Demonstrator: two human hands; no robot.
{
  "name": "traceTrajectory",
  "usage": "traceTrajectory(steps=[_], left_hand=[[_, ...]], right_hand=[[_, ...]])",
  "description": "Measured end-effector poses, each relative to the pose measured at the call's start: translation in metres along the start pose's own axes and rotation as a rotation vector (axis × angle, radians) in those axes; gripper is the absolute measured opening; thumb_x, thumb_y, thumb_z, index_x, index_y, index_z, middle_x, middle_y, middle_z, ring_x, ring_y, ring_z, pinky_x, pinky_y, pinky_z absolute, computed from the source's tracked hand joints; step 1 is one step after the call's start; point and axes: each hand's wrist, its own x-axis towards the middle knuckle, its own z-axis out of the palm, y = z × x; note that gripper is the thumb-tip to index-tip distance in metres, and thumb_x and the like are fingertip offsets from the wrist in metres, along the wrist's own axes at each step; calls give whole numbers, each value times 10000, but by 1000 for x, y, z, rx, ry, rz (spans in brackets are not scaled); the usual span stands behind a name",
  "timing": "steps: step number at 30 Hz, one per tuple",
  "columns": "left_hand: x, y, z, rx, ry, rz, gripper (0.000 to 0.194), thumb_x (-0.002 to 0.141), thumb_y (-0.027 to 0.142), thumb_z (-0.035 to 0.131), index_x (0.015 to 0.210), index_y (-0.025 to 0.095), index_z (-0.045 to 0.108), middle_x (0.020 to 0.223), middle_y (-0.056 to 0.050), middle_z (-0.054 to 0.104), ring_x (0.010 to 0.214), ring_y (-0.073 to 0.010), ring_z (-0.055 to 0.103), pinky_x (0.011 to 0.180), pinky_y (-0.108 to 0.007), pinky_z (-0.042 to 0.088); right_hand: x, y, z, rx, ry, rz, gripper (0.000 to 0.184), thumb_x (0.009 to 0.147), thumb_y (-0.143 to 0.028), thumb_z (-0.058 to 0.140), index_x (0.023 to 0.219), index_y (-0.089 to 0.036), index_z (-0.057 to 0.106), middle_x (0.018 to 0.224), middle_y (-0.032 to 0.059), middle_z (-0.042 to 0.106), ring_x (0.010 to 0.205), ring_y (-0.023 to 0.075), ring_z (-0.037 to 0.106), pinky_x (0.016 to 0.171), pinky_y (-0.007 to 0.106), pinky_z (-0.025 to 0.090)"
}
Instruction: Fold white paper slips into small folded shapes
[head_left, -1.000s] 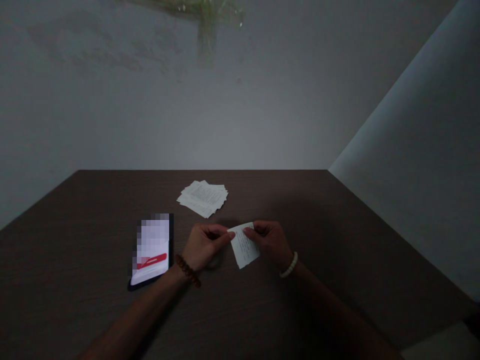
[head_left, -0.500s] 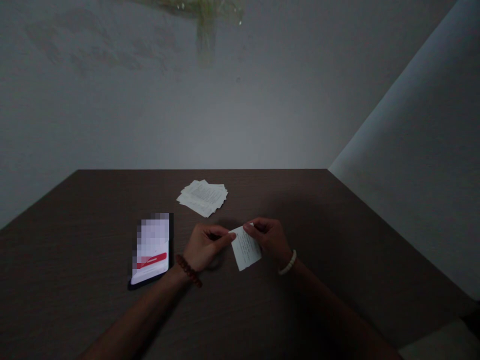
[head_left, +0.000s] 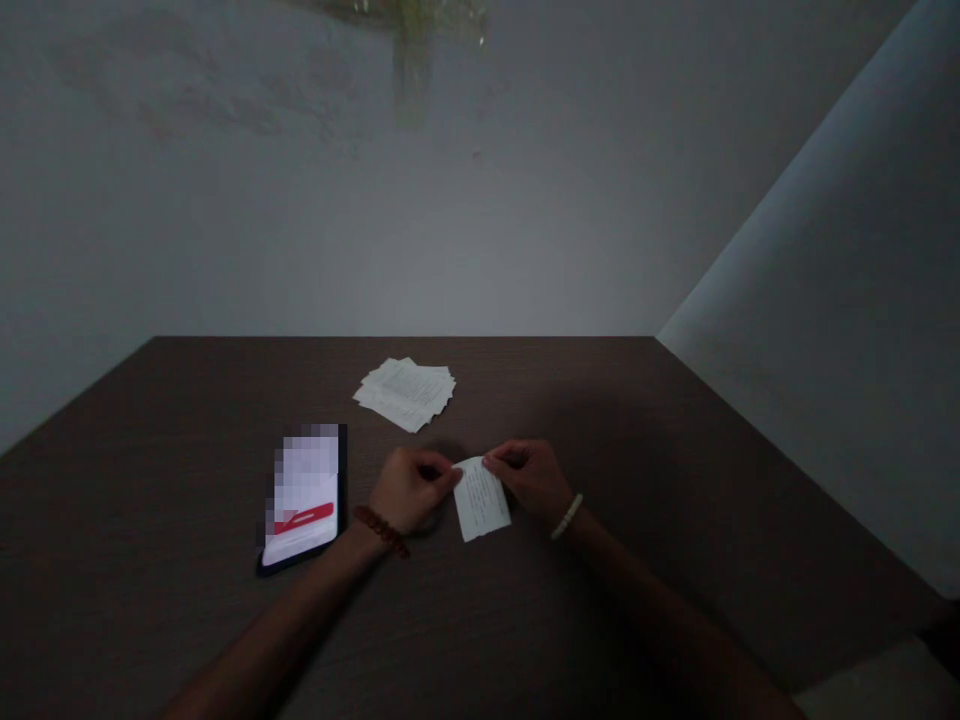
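Note:
A small slip of white paper [head_left: 482,503] with lines of dark print is held between my two hands, above the dark table. My left hand [head_left: 409,490] pinches its upper left corner between thumb and fingers; a dark red bead bracelet circles that wrist. At the upper right corner, my right hand [head_left: 531,474] grips the slip the same way, with a pale bead bracelet on the wrist. The top edge between the hands bows slightly. A loose pile of similar printed slips [head_left: 407,394] lies just beyond my left hand.
A phone [head_left: 304,500] with a lit, partly blurred screen and a red bar lies left of my left hand. The brown wooden table [head_left: 225,390] meets a stained grey wall [head_left: 480,230] at its back edge. Another wall [head_left: 840,330] runs along the right side.
The paper slip has shifted a little to the left and turned straighter. My right hand has moved slightly left with it. The pile and the phone stay where they were.

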Motion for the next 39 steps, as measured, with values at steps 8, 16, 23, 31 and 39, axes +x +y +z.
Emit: traceTrajectory(steps=[8,16,23,31,39], left_hand=[[3,-10,5,303,30,9,187,742,275,586,715,163,734,683,-48,693,641,-184,618,612,-284,419],[4,-17,9,464,101,82,93,729,227,627,711,171,700,776,-64,664,846,-244,586,780,-361,458],[6,-23,10,531,88,206,187,763,205,620,927,177,705,888,-68,633,887,-229,550,790,-342,462],[3,-16,3,664,-10,280,191,824,255,572,874,243,756,817,-79,601,880,-259,519,764,-381,425],[7,-20,-8,705,-115,261,254,806,380,605,1006,279,726,873,-72,589,918,-275,528,808,-416,411]], right_hand=[[0,10,8,-333,-38,-138,89,739,-260,687,686,-194,715,638,9,703,559,139,636,561,235,465],[-4,4,4,-602,-58,-286,82,759,-271,712,699,-219,690,742,2,667,663,132,600,635,243,421],[-5,12,-5,-666,-98,-391,120,777,-264,720,881,-226,673,873,-4,695,788,145,628,713,244,451],[-5,25,-12,-689,-217,-520,121,890,-253,582,923,-258,699,942,-12,728,844,139,650,796,239,455],[-7,23,-15,-709,-232,-506,138,839,-320,645,953,-260,695,951,-4,731,852,149,676,787,240,476]])
